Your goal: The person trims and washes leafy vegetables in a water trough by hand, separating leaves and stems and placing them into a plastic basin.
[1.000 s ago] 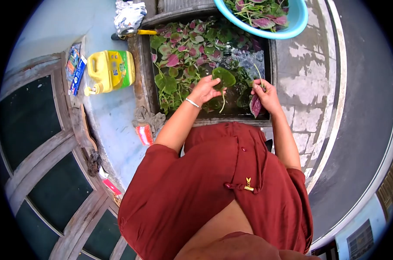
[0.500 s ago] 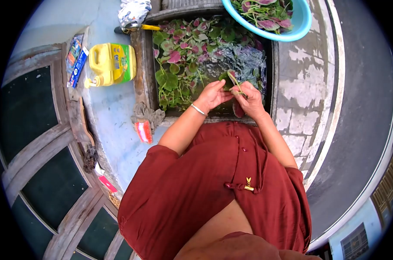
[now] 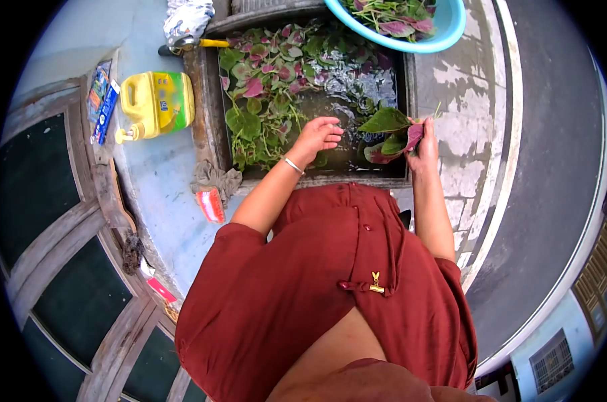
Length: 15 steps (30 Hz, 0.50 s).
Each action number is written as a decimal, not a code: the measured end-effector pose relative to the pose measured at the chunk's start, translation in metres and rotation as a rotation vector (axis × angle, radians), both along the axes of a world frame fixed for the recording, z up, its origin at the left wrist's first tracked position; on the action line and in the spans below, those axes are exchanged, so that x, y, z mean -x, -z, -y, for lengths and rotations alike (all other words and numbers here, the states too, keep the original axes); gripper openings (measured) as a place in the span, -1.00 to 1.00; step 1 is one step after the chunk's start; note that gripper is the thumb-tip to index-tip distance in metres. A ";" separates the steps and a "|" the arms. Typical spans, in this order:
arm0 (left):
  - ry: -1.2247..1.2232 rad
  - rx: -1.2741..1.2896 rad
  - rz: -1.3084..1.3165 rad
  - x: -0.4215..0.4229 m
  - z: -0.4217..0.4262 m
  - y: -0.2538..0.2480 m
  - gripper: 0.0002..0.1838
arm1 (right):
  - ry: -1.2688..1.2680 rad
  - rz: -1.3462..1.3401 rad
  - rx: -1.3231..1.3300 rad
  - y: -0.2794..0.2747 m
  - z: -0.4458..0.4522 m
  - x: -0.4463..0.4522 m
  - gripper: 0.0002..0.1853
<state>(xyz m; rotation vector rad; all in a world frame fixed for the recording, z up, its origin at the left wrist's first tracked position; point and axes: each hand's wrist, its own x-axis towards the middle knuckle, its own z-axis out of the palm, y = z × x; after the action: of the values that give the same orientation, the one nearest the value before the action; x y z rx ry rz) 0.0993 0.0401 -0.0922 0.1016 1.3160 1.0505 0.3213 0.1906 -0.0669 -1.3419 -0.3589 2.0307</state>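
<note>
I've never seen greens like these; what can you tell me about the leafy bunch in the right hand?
The leafy bunch mixes broad green leaves with reddish-purple ones; thin pale-green stems poke out past the right hand, which grips it beside the trough's right rim, leaves spreading leftward. Whether they touch the water is unclear.

The top edge cut off the far side of the blue bowl (image 3: 418, 47) and part of the white bundle (image 3: 187, 23). Held leaves (image 3: 385, 120) partly hid the fingers of the right hand (image 3: 423, 149). Floating greens (image 3: 266, 70) and glare on the water (image 3: 319, 107) hid much of the basin's (image 3: 377, 181) floor. Print on the yellow jug (image 3: 141, 100) was too small to read. The red shirt (image 3: 283, 268) covered the person's lap.
</note>
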 end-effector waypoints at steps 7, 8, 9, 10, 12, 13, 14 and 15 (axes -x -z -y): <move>0.535 -0.392 -1.051 -0.043 -0.027 0.026 -0.49 | 0.185 -0.131 0.006 0.005 -0.014 -0.033 -0.65; 0.570 -0.466 -1.117 -0.052 -0.033 0.022 -0.43 | 0.181 -0.195 -0.002 0.004 -0.014 -0.034 -0.66; 0.710 -0.421 -1.086 -0.058 -0.039 0.013 -0.38 | 0.219 -0.155 0.015 0.001 -0.016 -0.030 -0.65; 0.776 -0.419 -1.144 -0.066 -0.041 0.014 -0.45 | 0.221 -0.155 0.015 0.004 -0.017 -0.029 -0.65; 1.114 -0.202 -1.132 -0.068 -0.041 0.033 -0.56 | 0.207 -0.133 -0.009 0.011 -0.019 -0.028 -0.65; 1.114 -0.204 -1.133 -0.065 -0.038 0.043 -0.56 | 0.208 -0.134 -0.010 0.010 -0.019 -0.029 -0.65; 0.998 -0.234 -1.090 -0.057 -0.031 0.052 -0.60 | 0.140 -0.096 -0.049 0.009 -0.020 -0.029 -0.64; 0.884 -0.262 -1.045 -0.048 -0.025 0.059 -0.64 | 0.073 -0.059 -0.087 0.009 -0.019 -0.029 -0.62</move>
<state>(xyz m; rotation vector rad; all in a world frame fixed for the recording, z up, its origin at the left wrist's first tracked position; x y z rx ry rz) 0.1474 0.0650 -0.1512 1.4479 1.7409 0.3383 0.3507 0.2100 -0.0759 -1.2233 -0.3622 1.9673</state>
